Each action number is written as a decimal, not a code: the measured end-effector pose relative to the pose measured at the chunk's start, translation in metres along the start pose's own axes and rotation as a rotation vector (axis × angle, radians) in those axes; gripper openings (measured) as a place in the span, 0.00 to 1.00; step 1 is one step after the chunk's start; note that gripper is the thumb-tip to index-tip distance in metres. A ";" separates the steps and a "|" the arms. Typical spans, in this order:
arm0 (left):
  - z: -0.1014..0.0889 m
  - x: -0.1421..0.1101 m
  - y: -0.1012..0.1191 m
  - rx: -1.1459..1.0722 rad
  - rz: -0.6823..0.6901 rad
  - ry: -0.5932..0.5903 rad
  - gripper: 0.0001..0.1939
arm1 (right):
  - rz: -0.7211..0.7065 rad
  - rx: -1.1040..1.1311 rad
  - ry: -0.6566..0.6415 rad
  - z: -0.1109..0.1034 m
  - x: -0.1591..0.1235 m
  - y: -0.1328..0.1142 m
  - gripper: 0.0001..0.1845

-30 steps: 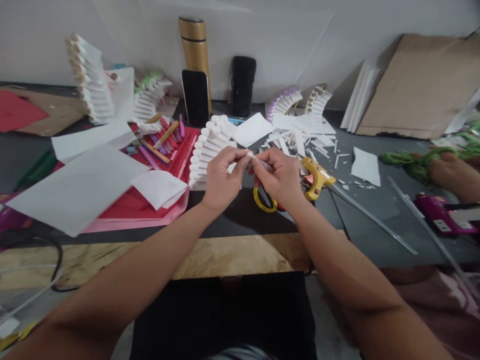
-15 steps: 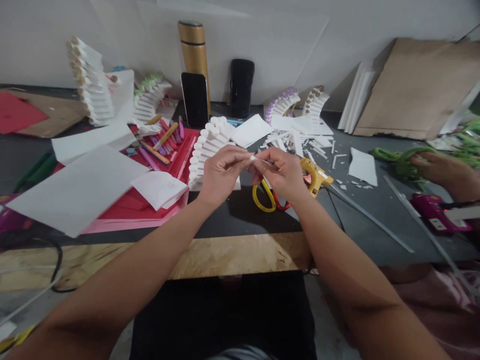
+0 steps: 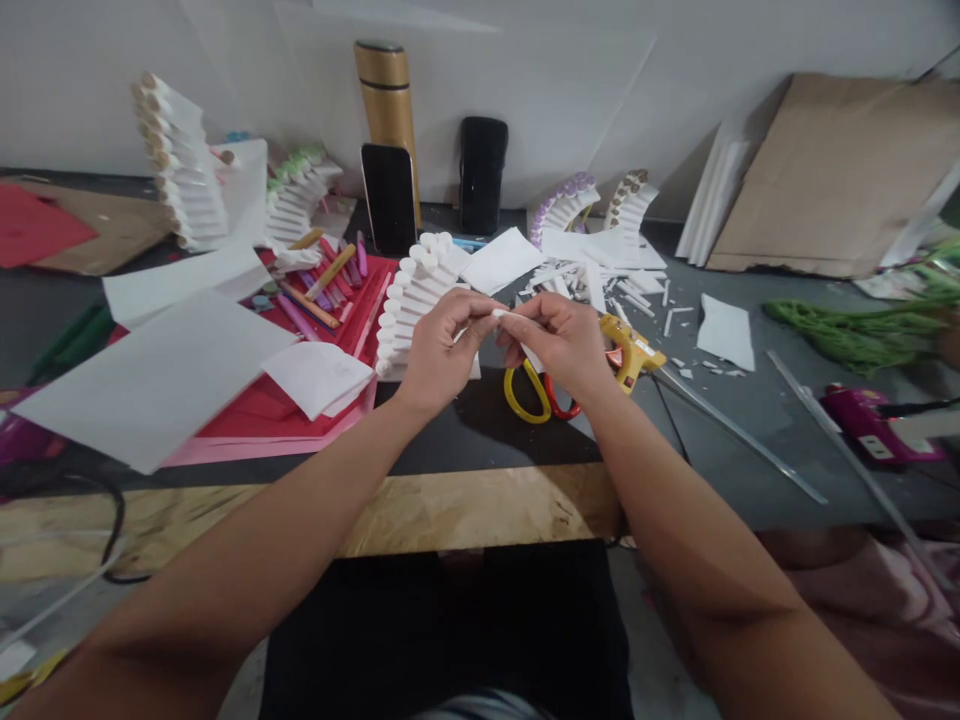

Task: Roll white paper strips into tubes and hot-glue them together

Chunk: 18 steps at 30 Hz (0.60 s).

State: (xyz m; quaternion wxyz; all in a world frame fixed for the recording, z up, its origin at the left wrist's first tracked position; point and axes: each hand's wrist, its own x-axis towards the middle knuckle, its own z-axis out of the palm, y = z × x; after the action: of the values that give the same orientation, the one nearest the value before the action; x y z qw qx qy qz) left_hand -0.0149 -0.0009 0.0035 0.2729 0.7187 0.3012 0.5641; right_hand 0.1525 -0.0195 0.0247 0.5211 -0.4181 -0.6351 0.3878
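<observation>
Centrally, both hands (image 3: 502, 345) pinching paper roll (image 3: 508, 316)

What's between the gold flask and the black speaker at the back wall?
In the head view, a dark phone stands propped in front of the gold flask, in the gap toward the black speaker. Otherwise only bare wall shows between them.

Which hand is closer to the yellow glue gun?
The right hand: it sits just beside the yellow glue gun. The left hand is farther away, beyond the right hand.
</observation>
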 end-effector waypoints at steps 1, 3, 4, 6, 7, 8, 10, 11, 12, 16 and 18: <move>0.000 0.000 -0.001 -0.009 -0.022 0.003 0.06 | 0.000 -0.004 -0.008 -0.001 0.000 0.000 0.18; 0.002 -0.001 -0.004 -0.040 -0.082 0.008 0.06 | -0.018 -0.046 -0.040 -0.002 -0.001 0.000 0.17; 0.003 -0.001 -0.006 -0.058 -0.110 0.011 0.06 | -0.033 -0.083 -0.052 -0.002 -0.002 -0.001 0.16; 0.005 -0.002 -0.010 -0.091 -0.143 0.019 0.07 | -0.066 -0.170 -0.048 -0.002 -0.004 0.000 0.14; 0.006 -0.003 -0.010 -0.103 -0.147 0.029 0.07 | -0.082 -0.215 -0.035 -0.002 -0.005 0.000 0.14; 0.006 -0.003 -0.010 -0.108 -0.148 0.041 0.07 | -0.097 -0.253 -0.023 -0.001 -0.006 0.000 0.13; 0.007 -0.004 -0.008 -0.107 -0.134 0.067 0.06 | -0.127 -0.296 -0.010 0.000 -0.008 -0.001 0.13; 0.007 -0.004 -0.007 -0.100 -0.118 0.078 0.05 | -0.141 -0.301 -0.015 0.000 -0.009 -0.002 0.13; 0.007 -0.004 -0.005 -0.083 -0.094 0.089 0.05 | -0.155 -0.299 -0.027 0.000 -0.010 -0.003 0.13; 0.008 -0.004 -0.004 -0.001 0.030 0.169 0.05 | -0.175 -0.296 -0.089 -0.001 -0.011 -0.009 0.13; 0.008 -0.005 -0.005 0.007 0.054 0.200 0.05 | -0.173 -0.302 -0.099 -0.002 -0.011 -0.010 0.13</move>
State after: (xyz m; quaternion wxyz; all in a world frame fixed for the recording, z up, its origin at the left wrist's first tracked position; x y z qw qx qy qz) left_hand -0.0084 -0.0014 -0.0054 0.2237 0.6675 0.3093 0.6394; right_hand 0.1539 -0.0336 0.0306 0.4518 -0.4156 -0.7447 0.2618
